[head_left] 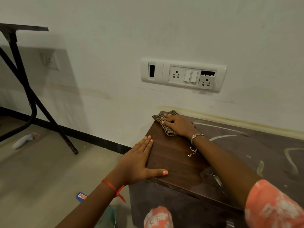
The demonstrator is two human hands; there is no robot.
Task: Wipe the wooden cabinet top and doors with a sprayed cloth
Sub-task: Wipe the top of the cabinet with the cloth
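Now, right hand (178, 125): fingers spread flat on checked cloth (166, 123) (far corner of cabinet top (177, 160)).
Left hand (139, 162): flat, fingers together, thumb apart, on the top's left edge.

I count two hands: left hand (139, 162) at 6 o'clock, right hand (178, 125) at 3. One cloth (166, 124), one cabinet (181, 163), two switch panels: (183, 75), (49, 60).

Cloth (166, 122) under right hand (178, 125) at cabinet top (177, 155) far-left corner.
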